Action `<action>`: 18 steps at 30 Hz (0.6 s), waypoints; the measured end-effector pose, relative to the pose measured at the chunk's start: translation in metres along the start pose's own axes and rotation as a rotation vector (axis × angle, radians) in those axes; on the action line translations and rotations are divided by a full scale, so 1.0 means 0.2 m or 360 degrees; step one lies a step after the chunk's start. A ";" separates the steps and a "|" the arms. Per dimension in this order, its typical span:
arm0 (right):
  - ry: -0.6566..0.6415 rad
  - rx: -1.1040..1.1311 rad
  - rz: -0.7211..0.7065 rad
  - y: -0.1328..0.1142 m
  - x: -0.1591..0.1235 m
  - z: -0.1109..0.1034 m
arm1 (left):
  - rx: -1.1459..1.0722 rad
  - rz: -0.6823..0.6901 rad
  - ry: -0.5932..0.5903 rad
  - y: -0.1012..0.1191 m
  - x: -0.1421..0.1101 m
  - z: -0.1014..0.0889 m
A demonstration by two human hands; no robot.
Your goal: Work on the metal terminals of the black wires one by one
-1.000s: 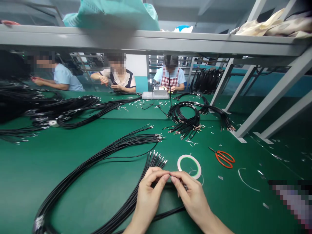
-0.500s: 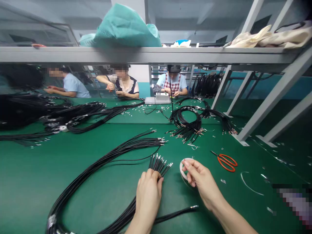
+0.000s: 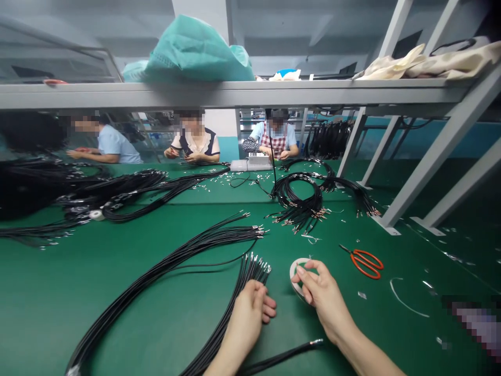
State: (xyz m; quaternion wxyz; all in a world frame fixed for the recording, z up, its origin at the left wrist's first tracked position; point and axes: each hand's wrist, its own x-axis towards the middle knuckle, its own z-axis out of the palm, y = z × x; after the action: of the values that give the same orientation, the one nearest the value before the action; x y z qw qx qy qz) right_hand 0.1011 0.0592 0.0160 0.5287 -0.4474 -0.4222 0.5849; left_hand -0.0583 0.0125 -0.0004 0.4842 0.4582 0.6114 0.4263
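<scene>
My left hand [image 3: 248, 316] is by the near bundle of black cables [image 3: 213, 339], its fingers curled and the thumb laid along them. Silver-tipped ends of that bundle show just beyond the knuckles; whatever the fingers hold is hidden. Over the white tape roll [image 3: 294, 269], my right hand [image 3: 323, 300] has thumb and forefinger pinched together. Something tiny and reddish shows at the pinch, too small to name. The hand covers much of the roll. Below and between the hands, another thin cable bundle [image 3: 287, 356] ends in a silver tip.
Orange-handled scissors [image 3: 366, 262] lie to the right among plastic scraps. Farther back are coiled cables [image 3: 299, 193] and a dark cable heap [image 3: 31, 188]. Grey shelf legs [image 3: 426, 141] stand at right under a shelf [image 3: 219, 95] with a teal bag [image 3: 199, 52]. Three co-workers sit opposite.
My hands were fingertip to fingertip, then parted. The left went down onto the cable bundle and has since turned, showing its fingers. The right moved over to the tape roll and stays there.
</scene>
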 end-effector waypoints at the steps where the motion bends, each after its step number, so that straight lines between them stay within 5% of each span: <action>1: -0.0003 0.0004 -0.0011 0.00 -0.01 0.00 | -0.0042 -0.0002 0.0009 -0.01 0.01 0.00; 18: -0.0248 -0.0210 0.0021 -0.08 -0.11 0.05 | -0.0360 0.0038 -0.0325 0.15 -0.11 0.01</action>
State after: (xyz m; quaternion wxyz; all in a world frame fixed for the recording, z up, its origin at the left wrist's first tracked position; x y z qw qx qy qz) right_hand 0.0958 0.0392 0.0352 0.4597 -0.4373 -0.4966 0.5923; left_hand -0.0492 -0.0033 0.0321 0.5875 0.4489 0.5014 0.4494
